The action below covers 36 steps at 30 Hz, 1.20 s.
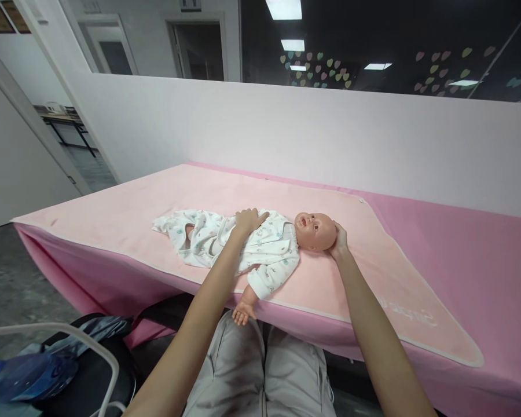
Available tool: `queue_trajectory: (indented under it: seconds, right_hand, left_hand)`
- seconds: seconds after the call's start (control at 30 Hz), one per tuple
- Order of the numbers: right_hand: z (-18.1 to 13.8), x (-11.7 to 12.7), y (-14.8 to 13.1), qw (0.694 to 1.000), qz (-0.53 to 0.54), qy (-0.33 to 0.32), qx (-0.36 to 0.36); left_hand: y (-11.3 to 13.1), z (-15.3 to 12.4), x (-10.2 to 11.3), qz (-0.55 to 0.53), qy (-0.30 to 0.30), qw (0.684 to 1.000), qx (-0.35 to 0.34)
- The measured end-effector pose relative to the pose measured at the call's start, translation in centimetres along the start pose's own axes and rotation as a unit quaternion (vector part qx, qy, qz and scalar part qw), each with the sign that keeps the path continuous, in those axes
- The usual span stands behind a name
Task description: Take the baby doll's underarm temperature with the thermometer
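Observation:
A baby doll (309, 234) lies on its back across the table, its head to the right and its legs to the left. It wears a white printed outfit (272, 250). One doll arm hangs over the near table edge. My left hand (248, 221) rests on the doll's belly, thumb and fingers apart. Behind the crown of the doll's head, my right hand (340, 240) cups it, with some fingers hidden beneath. A peach mat (347, 289) lies under the doll.
Pink cloth (469, 249) covers the table, which meets a white wall (286, 139) below a dark window. At lower left, a plastic bottle (30, 376) and some fabric lie on a black chair (99, 376). My knees are against the near edge.

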State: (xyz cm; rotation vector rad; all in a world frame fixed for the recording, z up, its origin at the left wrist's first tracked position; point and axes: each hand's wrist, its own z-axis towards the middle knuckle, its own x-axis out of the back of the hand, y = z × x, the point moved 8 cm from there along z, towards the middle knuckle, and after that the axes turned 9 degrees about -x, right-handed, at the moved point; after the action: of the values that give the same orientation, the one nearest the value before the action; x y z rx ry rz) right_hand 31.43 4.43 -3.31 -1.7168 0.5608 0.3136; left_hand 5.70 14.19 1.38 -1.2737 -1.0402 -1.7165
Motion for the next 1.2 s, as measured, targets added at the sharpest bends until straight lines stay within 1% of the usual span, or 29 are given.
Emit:
queue_trajectory:
  seconds: [0.2,0.33,0.47,0.6,0.73,0.87,0.97,1.07,1.2]
  right_hand:
    - [0.24,0.09,-0.14,1.0,-0.009,0.011,0.003]
    - [0.21,-0.09,-0.16,1.0,-0.009,0.005,0.0]
    - [0.13,-0.16,-0.04,1.0,0.004,0.006,-0.008]
    - [0.01,-0.5,-0.07,1.0,0.012,-0.003,-0.011]
    - [-0.1,-0.73,0.05,1.0,0.004,-0.01,-0.019]
    - [0.04,-0.75,0.15,1.0,0.002,-0.019,-0.019]
    - [0.35,-0.55,0.37,0.999,-0.005,-0.018,-0.032]
    - [0.62,-0.29,0.61,0.998,0.014,-0.017,-0.052]
    - [0.66,-0.43,0.7,0.997,0.035,-0.035,-0.065]
  left_hand:
    - [-0.11,0.08,-0.06,-0.003,-0.001,1.0,0.0]
    - [-0.11,0.08,-0.13,0.003,-0.005,1.0,0.001]
    - [-0.07,0.07,0.02,0.002,0.008,1.0,-0.003]
    - [-0.08,-0.03,0.0,0.002,0.002,1.0,0.0]
    - [0.04,-0.09,0.19,0.006,0.008,1.0,-0.006]
    - [-0.01,-0.01,0.0,0.014,-0.002,1.0,-0.004]
    - [-0.04,0.04,-0.06,0.016,-0.004,1.0,-0.004]
    - [0.02,0.02,0.03,0.012,0.002,1.0,-0.006]
    - [-0.01,0.03,-0.02,0.014,-0.004,1.0,0.001]
